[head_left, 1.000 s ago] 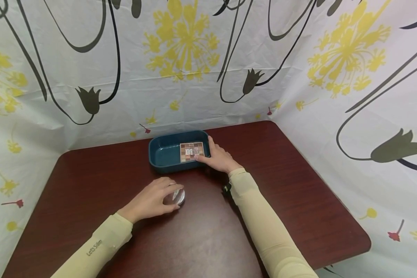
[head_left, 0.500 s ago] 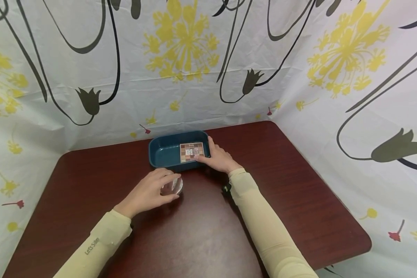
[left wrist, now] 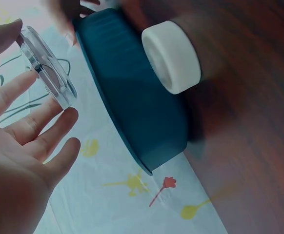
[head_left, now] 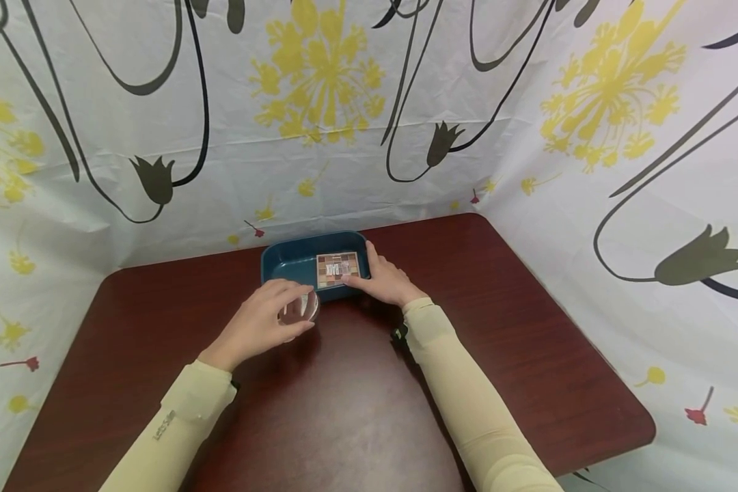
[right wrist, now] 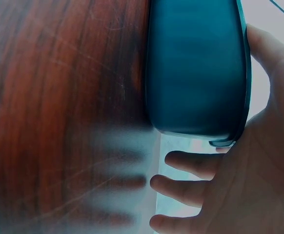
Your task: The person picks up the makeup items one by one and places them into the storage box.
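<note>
My left hand [head_left: 255, 326] holds a clear round disc [head_left: 308, 307] between thumb and fingers, tilted up by the near side of a dark teal tray [head_left: 290, 263]. The left wrist view shows the disc [left wrist: 47, 68] raised off the table, with glossy clear edges. Below it, beside the tray's outer wall [left wrist: 127, 87], is a white round piece [left wrist: 173, 57], hidden by the hand in the head view. My right hand [head_left: 390, 281] grips the tray's right end, its thumb over the near rim and its fingers around the far side. An eyeshadow palette [head_left: 337, 270] lies inside the tray.
The dark red-brown table [head_left: 369, 396] has rounded corners. A white cloth [head_left: 320, 171] with yellow flowers and grey stems hangs behind and to the right of it. The left part of the tray shows bare floor.
My left hand has moved forward toward the tray, lifting and tilting the clear disc. The right hand stays at the tray's right end, and the tray and palette have not moved.
</note>
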Motion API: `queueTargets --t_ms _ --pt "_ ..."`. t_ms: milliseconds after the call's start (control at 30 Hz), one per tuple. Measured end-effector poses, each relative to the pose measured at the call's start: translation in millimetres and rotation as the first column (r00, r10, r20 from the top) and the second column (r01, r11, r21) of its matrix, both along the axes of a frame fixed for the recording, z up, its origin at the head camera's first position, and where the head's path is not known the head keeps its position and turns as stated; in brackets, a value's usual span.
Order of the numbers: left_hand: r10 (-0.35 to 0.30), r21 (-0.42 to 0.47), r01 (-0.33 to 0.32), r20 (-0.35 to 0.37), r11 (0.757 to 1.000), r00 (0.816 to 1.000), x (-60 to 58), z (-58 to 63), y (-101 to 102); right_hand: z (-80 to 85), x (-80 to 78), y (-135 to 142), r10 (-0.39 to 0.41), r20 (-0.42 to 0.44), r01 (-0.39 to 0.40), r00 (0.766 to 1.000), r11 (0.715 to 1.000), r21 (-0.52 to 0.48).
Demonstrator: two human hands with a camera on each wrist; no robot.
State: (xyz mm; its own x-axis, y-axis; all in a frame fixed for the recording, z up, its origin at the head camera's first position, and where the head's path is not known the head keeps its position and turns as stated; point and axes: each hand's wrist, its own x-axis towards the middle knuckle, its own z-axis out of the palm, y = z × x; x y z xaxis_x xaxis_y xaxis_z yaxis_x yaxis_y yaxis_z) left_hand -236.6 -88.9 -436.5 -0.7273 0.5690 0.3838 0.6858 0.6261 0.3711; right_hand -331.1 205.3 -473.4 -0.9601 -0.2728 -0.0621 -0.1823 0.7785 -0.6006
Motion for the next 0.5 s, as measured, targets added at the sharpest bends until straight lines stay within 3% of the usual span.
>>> queueTargets --t_ms 500 --pt "0.11 -0.041 -0.106 0.089 0.993 0.99 -29.0 7.6 1 1.5 0.0 -1 0.001 -0.017 -0.001 1.0 1.0 -0.005"
